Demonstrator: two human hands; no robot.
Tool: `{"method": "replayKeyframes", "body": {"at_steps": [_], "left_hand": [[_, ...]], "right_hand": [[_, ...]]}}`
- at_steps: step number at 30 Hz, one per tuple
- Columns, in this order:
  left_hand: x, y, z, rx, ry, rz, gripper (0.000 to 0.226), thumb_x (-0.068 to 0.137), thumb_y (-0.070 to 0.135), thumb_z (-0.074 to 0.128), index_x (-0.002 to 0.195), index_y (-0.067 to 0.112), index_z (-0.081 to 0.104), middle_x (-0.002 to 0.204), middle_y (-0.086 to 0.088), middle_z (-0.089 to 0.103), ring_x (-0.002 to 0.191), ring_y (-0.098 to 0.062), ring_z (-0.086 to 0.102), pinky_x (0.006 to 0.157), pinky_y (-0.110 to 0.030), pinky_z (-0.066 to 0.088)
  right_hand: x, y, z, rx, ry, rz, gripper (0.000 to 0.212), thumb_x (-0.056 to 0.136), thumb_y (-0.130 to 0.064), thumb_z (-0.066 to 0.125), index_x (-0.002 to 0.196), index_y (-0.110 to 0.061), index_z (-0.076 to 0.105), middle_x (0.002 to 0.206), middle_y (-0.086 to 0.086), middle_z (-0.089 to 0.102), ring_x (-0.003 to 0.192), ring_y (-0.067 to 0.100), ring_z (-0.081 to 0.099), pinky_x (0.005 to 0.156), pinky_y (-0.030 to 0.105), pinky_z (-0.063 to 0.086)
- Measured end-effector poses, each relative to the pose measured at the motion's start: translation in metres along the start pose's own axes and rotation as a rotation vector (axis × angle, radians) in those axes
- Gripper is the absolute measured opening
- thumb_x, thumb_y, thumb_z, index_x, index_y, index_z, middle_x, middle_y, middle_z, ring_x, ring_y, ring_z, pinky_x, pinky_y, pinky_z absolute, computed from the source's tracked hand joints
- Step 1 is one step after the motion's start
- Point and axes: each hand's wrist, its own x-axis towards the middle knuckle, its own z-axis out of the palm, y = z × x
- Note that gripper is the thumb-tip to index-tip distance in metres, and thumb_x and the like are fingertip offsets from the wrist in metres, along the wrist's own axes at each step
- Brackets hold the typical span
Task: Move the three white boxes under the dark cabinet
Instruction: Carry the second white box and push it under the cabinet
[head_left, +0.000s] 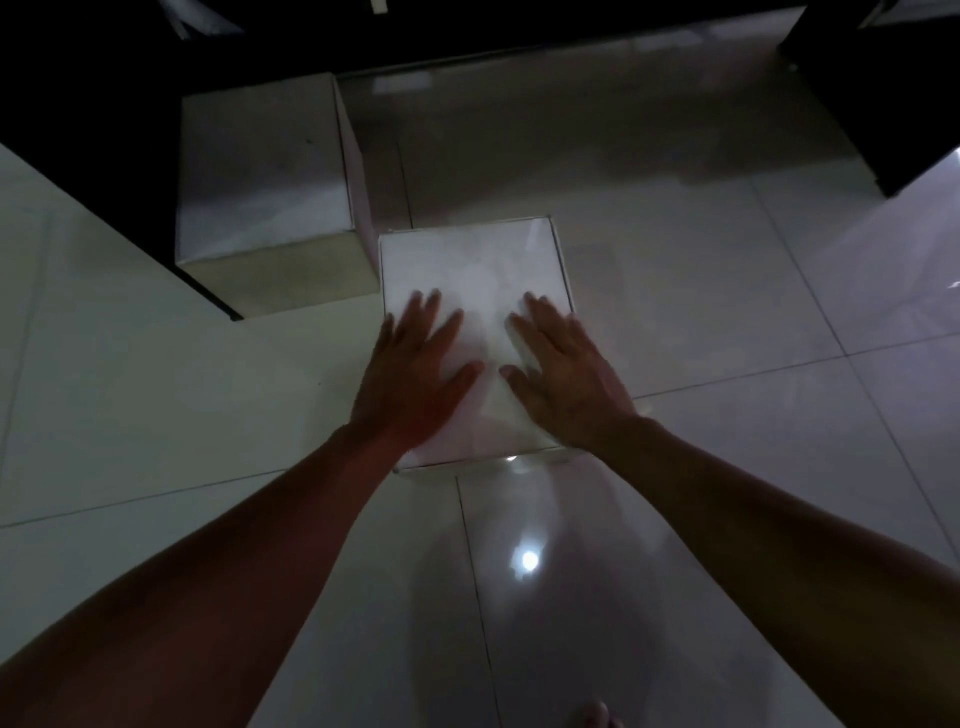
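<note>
A white box (470, 265) stands on the tiled floor in the middle of the view. My left hand (415, 374) and my right hand (563, 374) both lie flat on its top, fingers spread, side by side. A second white box (265, 176) sits to the left and farther back, against the dark cabinet's left panel (88, 171), partly in shadow. The two boxes almost touch at a corner. The cabinet's dark underside (519, 31) spans the top of the view. No third box is in sight.
Glossy pale floor tiles (701, 291) stretch under the cabinet opening to the right of the far box. The cabinet's right dark panel (883, 104) stands at the upper right. A toe (597, 714) shows at the bottom edge.
</note>
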Motion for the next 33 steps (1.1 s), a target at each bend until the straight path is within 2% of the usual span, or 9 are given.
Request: {"method": "replayKeyframes", "body": {"at_steps": [2, 3, 6, 9, 11, 15, 20, 27, 33], "left_hand": [[-0.015, -0.002, -0.005, 0.006, -0.041, 0.214, 0.065, 0.095, 0.05, 0.051, 0.145, 0.009, 0.044, 0.158, -0.012, 0.03, 0.148, -0.026, 0.021, 0.117, -0.049, 0.024], [-0.022, -0.004, -0.007, 0.011, -0.059, 0.266, 0.069, 0.093, 0.053, 0.052, 0.144, 0.007, 0.045, 0.157, -0.012, 0.032, 0.147, -0.026, 0.024, 0.116, -0.048, 0.026], [-0.036, -0.01, -0.013, 0.082, -0.198, 0.309, 0.099, 0.082, 0.076, 0.048, 0.152, 0.008, 0.029, 0.163, -0.009, 0.017, 0.151, -0.021, 0.011, 0.121, -0.043, 0.017], [-0.036, -0.014, -0.018, 0.134, -0.275, 0.329, 0.113, 0.073, 0.08, 0.054, 0.155, 0.011, 0.019, 0.164, -0.006, 0.007, 0.151, -0.02, 0.003, 0.122, -0.039, 0.009], [-0.031, -0.014, -0.018, 0.124, -0.259, 0.319, 0.111, 0.071, 0.072, 0.065, 0.154, 0.01, 0.023, 0.163, -0.007, 0.011, 0.151, -0.021, 0.007, 0.122, -0.039, 0.012], [-0.017, -0.014, -0.016, 0.077, -0.226, 0.247, 0.105, 0.071, 0.057, 0.074, 0.151, 0.007, 0.03, 0.162, -0.008, 0.017, 0.15, -0.022, 0.012, 0.121, -0.04, 0.017], [0.01, -0.016, -0.012, 0.085, -0.228, 0.16, 0.095, 0.084, 0.052, 0.066, 0.153, 0.005, 0.021, 0.164, -0.009, 0.008, 0.151, -0.024, 0.005, 0.122, -0.041, 0.012], [0.047, -0.012, -0.009, 0.158, -0.304, 0.048, 0.085, 0.098, 0.043, 0.049, 0.154, 0.0, 0.003, 0.163, -0.016, -0.007, 0.15, -0.03, -0.007, 0.122, -0.043, 0.006], [0.074, -0.016, -0.018, 0.131, -0.355, -0.033, 0.084, 0.099, 0.037, 0.05, 0.153, -0.001, -0.001, 0.162, -0.018, -0.012, 0.15, -0.032, -0.01, 0.122, -0.044, 0.005]], "right_hand": [[-0.014, -0.001, -0.001, -0.017, -0.065, -0.151, 0.064, 0.097, -0.049, 0.046, 0.145, -0.006, 0.042, 0.157, 0.014, 0.03, 0.148, 0.024, 0.022, 0.118, 0.048, 0.022], [-0.021, 0.001, -0.002, -0.047, -0.117, -0.188, 0.071, 0.095, -0.055, 0.045, 0.147, -0.007, 0.04, 0.158, 0.013, 0.028, 0.148, 0.022, 0.019, 0.118, 0.046, 0.021], [-0.033, 0.008, -0.006, -0.16, -0.227, -0.224, 0.097, 0.084, -0.077, 0.045, 0.152, -0.011, 0.029, 0.162, 0.008, 0.017, 0.15, 0.017, 0.008, 0.121, 0.044, 0.011], [-0.034, 0.011, -0.009, -0.225, -0.208, -0.261, 0.099, 0.08, -0.074, 0.056, 0.152, -0.011, 0.031, 0.161, 0.009, 0.021, 0.149, 0.021, 0.016, 0.12, 0.049, 0.012], [-0.03, 0.012, -0.008, -0.243, -0.204, -0.251, 0.096, 0.081, -0.071, 0.058, 0.152, -0.012, 0.031, 0.161, 0.009, 0.021, 0.149, 0.022, 0.017, 0.119, 0.051, 0.014], [-0.013, 0.013, -0.007, -0.281, -0.257, -0.173, 0.094, 0.084, -0.072, 0.048, 0.156, -0.018, 0.02, 0.164, 0.006, 0.011, 0.151, 0.021, 0.005, 0.12, 0.05, 0.007], [0.012, 0.015, -0.006, -0.199, -0.256, 0.04, 0.085, 0.091, -0.065, 0.046, 0.157, -0.026, 0.009, 0.164, 0.004, -0.005, 0.15, 0.02, -0.009, 0.12, 0.05, 0.001], [0.052, 0.009, 0.003, -0.202, -0.214, 0.068, 0.075, 0.099, -0.036, 0.05, 0.155, -0.006, 0.008, 0.162, 0.021, 0.0, 0.15, 0.031, -0.003, 0.12, 0.039, 0.0], [0.082, 0.012, 0.01, -0.216, -0.215, 0.026, 0.07, 0.102, -0.029, 0.045, 0.154, -0.001, 0.006, 0.162, 0.021, 0.0, 0.149, 0.037, -0.003, 0.12, 0.044, 0.003]]}}
